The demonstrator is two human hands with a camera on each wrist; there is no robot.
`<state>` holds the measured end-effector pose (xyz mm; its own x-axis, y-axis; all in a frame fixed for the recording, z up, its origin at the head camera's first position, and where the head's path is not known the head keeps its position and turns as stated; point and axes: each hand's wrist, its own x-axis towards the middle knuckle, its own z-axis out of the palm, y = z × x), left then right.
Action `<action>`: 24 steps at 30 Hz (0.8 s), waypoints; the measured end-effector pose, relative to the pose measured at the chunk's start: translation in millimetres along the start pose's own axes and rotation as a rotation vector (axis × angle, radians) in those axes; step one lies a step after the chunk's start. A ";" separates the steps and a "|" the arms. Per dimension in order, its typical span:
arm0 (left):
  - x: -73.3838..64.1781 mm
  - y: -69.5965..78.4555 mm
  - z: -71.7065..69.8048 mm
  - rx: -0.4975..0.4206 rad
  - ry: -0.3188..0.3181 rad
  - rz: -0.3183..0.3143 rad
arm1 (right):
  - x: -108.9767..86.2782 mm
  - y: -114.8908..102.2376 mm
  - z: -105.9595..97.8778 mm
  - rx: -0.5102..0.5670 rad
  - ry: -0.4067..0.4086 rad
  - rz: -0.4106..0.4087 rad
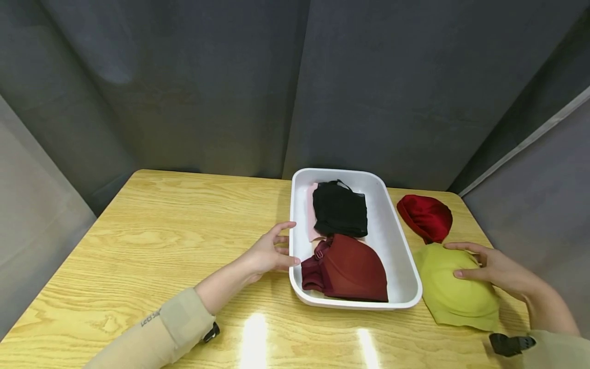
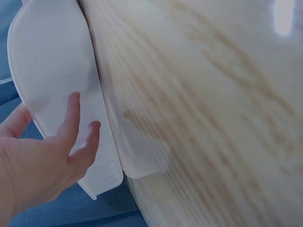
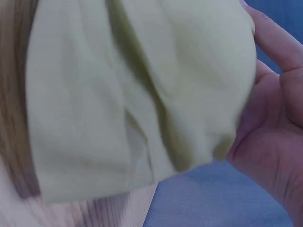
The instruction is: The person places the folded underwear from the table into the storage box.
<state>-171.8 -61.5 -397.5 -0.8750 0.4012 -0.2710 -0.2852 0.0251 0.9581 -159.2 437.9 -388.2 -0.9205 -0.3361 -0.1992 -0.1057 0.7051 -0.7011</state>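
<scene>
My left hand [image 1: 272, 251] is at the left wall of a white plastic bin [image 1: 400, 246], its thumb and index fingertip right at the rim. In the left wrist view, two loosely bent fingers [image 2: 71, 118] lie along the bin's outer wall. My right hand [image 1: 495, 269] holds a folded yellow-green bra [image 1: 454, 287] by its right side, thumb across the cup. In the right wrist view the bra's fabric [image 3: 199, 66] covers part of that hand. Inside the bin are a folded rust-red bra [image 1: 352, 266] with dark red straps and a folded black garment [image 1: 341, 210].
A pale pink cloth [image 1: 311, 220] shows beneath the black garment. Shiny red fabric [image 1: 426, 215] lies on the wooden table [image 1: 193, 220] behind the yellow-green bra. Grey curtains [image 1: 221, 92] hang along the table's back and sides.
</scene>
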 end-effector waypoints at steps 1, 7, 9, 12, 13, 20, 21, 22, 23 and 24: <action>0.0 0.2 0.1 0.000 0.001 -0.002 | -0.3 -0.6 0.3 0.013 0.001 -0.005; -0.1 0.9 0.5 -0.009 0.002 -0.009 | -1.4 -4.3 0.3 -0.010 0.016 -0.029; 0.0 0.8 0.5 -0.007 0.000 -0.008 | -2.0 -6.3 -0.5 -0.032 0.015 -0.025; 0.1 0.3 0.1 -0.004 -0.001 -0.004 | -2.4 -10.7 -1.9 -0.045 0.014 -0.018; 0.3 0.1 0.0 -0.004 -0.002 -0.003 | -2.5 -12.1 -2.4 -0.039 0.013 -0.016; 1.3 -0.8 -0.5 0.008 0.004 -0.002 | -4.2 -21.5 -5.7 0.054 -0.016 -0.033; 1.4 -0.8 -0.5 0.008 0.004 -0.002 | -4.7 -22.9 -6.3 0.058 -0.018 -0.034; 1.4 -0.7 -0.4 0.006 0.003 -0.002 | -5.2 -24.2 -6.8 0.060 -0.018 -0.033; 1.4 -0.6 -0.3 0.005 0.002 -0.002 | -5.7 -25.6 -7.5 0.056 -0.013 -0.031; 1.3 -0.4 -0.2 0.005 0.000 -0.001 | -6.3 -27.2 -8.1 0.049 -0.003 -0.024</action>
<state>-172.9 -61.2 -398.3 -0.8747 0.4009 -0.2723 -0.2846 0.0298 0.9582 -153.6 425.9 -362.3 -0.9170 -0.3540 -0.1839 -0.1087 0.6653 -0.7387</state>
